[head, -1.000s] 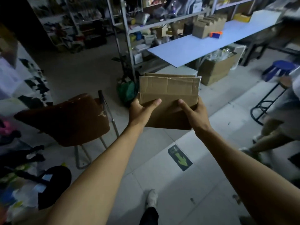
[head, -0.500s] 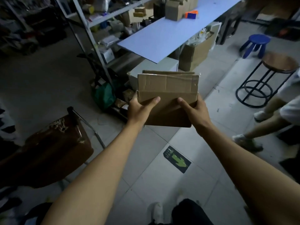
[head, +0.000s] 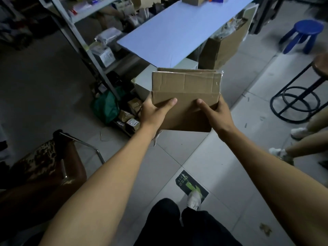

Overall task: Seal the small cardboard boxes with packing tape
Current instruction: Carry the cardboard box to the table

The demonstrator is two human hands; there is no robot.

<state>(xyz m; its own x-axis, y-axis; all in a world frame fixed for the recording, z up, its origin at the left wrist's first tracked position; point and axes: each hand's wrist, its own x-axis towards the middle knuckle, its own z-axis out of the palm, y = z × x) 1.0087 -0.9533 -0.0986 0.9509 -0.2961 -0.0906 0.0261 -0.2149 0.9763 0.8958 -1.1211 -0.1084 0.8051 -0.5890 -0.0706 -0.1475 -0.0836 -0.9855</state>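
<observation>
A blue stool [head: 304, 33] stands on the tiled floor [head: 221, 162] near a black metal stool [head: 300, 96]. A brown chair [head: 44, 171] is at left, beside a metal shelf [head: 78, 38].

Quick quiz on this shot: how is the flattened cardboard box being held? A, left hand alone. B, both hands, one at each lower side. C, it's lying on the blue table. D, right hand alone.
B: the left hand and right hand each grip a lower side of the cardboard box, thumbs on its front face, in the air in front of the blue table.
</observation>
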